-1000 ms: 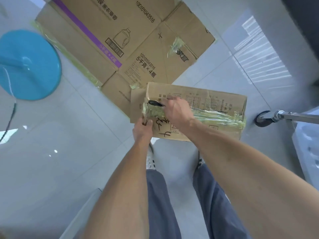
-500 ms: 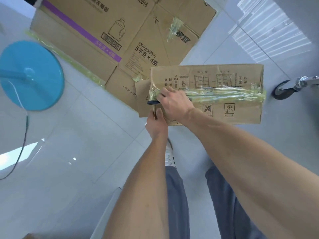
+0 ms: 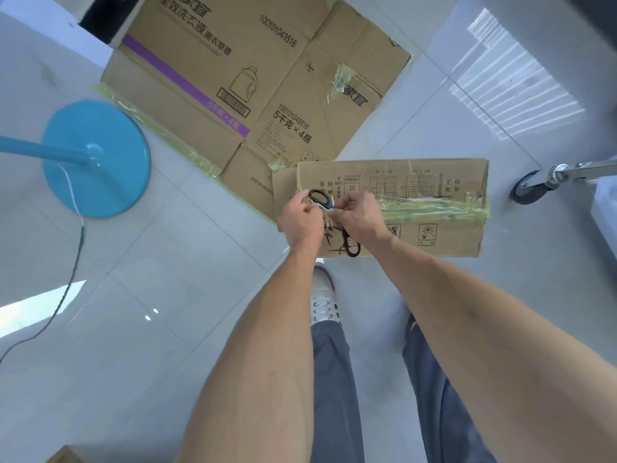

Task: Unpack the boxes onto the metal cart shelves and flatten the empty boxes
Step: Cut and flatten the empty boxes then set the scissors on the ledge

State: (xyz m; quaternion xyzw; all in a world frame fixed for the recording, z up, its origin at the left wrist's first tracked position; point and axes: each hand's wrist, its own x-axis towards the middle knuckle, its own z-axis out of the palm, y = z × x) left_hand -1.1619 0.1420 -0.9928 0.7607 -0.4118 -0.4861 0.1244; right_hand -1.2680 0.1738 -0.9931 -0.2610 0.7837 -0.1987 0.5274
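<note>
A closed cardboard box (image 3: 434, 182), sealed lengthwise with wrinkled clear tape (image 3: 434, 208), lies on the tiled floor in front of my feet. Both my hands hover over its left end and hold black-handled scissors (image 3: 319, 197) between them. My left hand (image 3: 298, 222) curls its fingers at the upper handle loop. My right hand (image 3: 362, 218) pinches the scissors near the blades, and the second handle loop (image 3: 352, 249) hangs below it. Behind the box a large detergent box (image 3: 233, 78) lies flattened on the floor.
A blue round stand base (image 3: 96, 158) with its pole and a trailing cable (image 3: 71, 272) sits to the left. A caster wheel (image 3: 529, 192) of the metal cart and a white edge (image 3: 606, 215) are at the right. A cardboard corner (image 3: 63, 456) shows at the bottom left.
My left hand has left the box's near edge and come up to the scissors. My right hand has lifted off the tape, and the scissors now show spread between both hands.
</note>
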